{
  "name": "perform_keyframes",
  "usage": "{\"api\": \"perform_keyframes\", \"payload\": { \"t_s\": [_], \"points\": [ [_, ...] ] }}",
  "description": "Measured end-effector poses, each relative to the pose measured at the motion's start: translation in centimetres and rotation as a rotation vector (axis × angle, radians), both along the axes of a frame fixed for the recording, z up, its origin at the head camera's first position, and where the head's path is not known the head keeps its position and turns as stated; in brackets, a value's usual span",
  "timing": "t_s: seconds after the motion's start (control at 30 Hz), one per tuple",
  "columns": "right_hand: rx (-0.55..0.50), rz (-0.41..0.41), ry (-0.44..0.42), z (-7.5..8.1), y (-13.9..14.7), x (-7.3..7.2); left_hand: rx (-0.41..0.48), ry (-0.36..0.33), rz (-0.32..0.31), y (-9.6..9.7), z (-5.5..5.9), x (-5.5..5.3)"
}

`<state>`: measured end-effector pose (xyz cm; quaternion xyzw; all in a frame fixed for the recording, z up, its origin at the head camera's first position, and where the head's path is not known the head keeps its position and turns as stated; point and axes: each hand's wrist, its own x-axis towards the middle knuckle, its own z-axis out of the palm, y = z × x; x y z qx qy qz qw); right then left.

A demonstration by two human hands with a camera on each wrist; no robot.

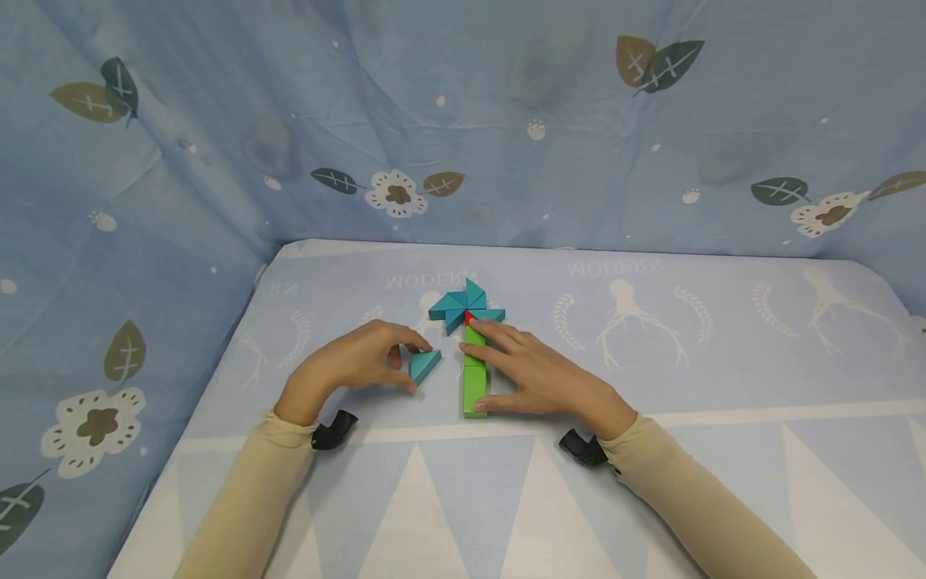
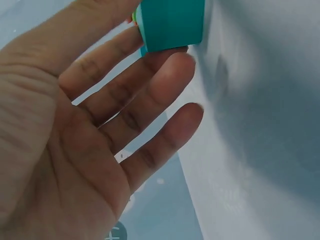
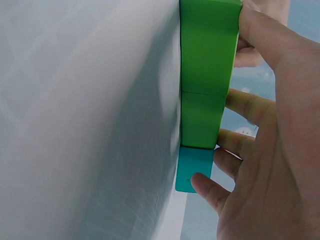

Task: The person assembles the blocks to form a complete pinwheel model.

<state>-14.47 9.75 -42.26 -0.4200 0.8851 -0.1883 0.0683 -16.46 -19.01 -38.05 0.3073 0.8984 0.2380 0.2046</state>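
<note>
My left hand pinches a teal triangular block between thumb and fingertips, left of the green column. In the left wrist view the same teal block shows at the top, with the lower fingers loosely extended. My right hand lies over two green blocks joined end to end, its fairly straight fingers touching their top and side. Above them is a small red piece, partly hidden by a fingertip. Teal triangular blocks fan around it like a pinwheel.
The blocks lie on a pale patterned cloth with triangles and printed deer heads. A blue fabric wall stands behind and to the left. Black straps sit at both wrists.
</note>
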Motion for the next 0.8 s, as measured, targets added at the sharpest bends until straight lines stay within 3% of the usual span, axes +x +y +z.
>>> {"api": "perform_keyframes", "payload": {
  "t_s": [0.27,0.43,0.67,0.8],
  "points": [
    [0.007,0.003,-0.004,0.0,0.0,-0.1,-0.041,0.079,0.03,0.7,-0.2,0.1],
    [0.002,0.005,-0.002,0.0,-0.1,-0.1,-0.082,0.163,0.038,0.5,0.0,0.2],
    [-0.014,0.01,0.006,-0.2,0.0,-0.2,-0.03,0.213,-0.005,1.0,-0.4,0.2],
    [-0.019,0.013,0.004,-0.2,0.1,-0.1,-0.023,0.238,0.0,1.7,-0.8,0.1]
  ]
}}
